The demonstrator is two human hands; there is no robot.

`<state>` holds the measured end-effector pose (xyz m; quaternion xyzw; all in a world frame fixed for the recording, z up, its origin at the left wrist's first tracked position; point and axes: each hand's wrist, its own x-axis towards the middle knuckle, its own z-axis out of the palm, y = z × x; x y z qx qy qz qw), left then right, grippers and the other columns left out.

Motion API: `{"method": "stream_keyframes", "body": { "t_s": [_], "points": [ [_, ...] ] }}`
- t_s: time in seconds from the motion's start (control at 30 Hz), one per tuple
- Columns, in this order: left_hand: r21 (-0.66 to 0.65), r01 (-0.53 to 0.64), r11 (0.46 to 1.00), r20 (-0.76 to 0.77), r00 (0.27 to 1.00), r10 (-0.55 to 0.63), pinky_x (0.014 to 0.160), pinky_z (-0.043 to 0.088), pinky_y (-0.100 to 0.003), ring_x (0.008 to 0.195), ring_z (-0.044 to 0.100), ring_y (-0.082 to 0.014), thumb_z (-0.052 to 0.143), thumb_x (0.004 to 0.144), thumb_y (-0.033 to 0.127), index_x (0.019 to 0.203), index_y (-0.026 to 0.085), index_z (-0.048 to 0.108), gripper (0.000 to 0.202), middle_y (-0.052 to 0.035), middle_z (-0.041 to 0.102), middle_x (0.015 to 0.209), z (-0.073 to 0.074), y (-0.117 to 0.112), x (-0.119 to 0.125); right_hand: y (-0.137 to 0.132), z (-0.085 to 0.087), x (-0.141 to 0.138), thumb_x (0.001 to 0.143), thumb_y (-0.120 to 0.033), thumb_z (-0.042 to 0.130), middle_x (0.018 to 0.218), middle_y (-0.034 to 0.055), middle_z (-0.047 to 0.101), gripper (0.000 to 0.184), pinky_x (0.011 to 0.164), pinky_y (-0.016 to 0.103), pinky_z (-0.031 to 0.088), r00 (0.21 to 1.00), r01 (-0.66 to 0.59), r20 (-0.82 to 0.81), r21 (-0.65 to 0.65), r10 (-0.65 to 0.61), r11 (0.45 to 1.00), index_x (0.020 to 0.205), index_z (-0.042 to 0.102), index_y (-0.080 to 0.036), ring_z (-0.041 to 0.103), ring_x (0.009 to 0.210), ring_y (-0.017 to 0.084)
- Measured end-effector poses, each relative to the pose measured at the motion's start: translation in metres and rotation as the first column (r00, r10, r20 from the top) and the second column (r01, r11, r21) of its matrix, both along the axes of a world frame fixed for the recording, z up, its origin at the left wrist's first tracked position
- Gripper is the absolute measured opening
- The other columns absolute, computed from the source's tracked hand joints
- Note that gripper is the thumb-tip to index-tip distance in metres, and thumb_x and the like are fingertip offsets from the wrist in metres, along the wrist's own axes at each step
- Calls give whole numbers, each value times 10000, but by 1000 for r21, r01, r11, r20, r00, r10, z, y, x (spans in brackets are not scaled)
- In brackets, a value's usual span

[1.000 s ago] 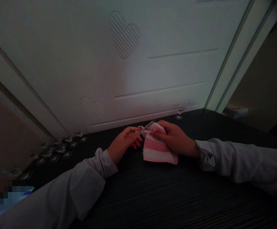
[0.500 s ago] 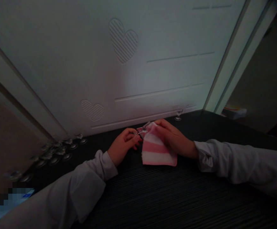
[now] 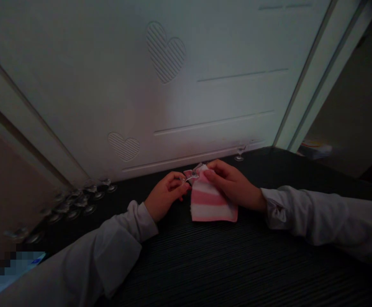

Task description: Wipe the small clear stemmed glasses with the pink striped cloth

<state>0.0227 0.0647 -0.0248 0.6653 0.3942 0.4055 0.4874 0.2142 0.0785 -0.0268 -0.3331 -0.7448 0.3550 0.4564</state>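
On a dark ribbed table, my right hand is closed on a pink and white striped cloth and presses its top over a small clear glass. My left hand pinches the stem or base of that small glass, with its fingers curled. Cloth and fingers hide most of the glass. Both of my arms wear pale long sleeves.
A row of several small clear glasses stands along the back left of the table. One more small glass stands at the back, right of my hands. A white panel with heart patterns rises behind the table. The scene is dim.
My right hand has shifted slightly on the cloth, rubbing over the small glass. The cloth's lower edge has flattened a little. My left hand has stayed in place.
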Motion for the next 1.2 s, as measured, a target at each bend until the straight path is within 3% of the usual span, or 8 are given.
{"method": "stream_keyframes", "body": {
  "t_s": [0.2,0.53,0.9,1.2],
  "points": [
    [-5,10,1000,-10,1000,-10,536,384,-224,657,510,-108,547,730,271,886,168,442,215,-4,562,739,-1,1,-1,-2,2,0,776,-329,493,733,8,540,180,529,239,402,1000,-27,-11,-53,26,998,828,533,-162,494,606,109],
    [-15,4,1000,-34,999,-5,539,379,-220,650,502,-106,558,712,287,875,181,445,225,18,540,716,1,-1,0,1,0,0,764,-294,520,736,10,545,167,532,234,401,997,-25,67,-17,26,1000,849,559,-156,497,622,113],
    [-11,8,1000,-69,998,-8,544,378,-215,634,473,-94,561,720,270,881,183,456,211,23,520,745,1,-2,0,2,4,-1,744,-269,533,757,18,567,174,547,240,407,994,-103,25,-179,109,979,861,568,-145,513,632,117],
    [-10,23,1000,-68,997,-24,590,376,-226,669,492,-99,576,714,265,875,176,474,210,23,535,747,1,-4,0,3,2,-1,723,-253,552,705,-7,516,123,510,221,390,993,-111,30,-162,118,981,796,539,-155,472,600,103]
  ]
}}
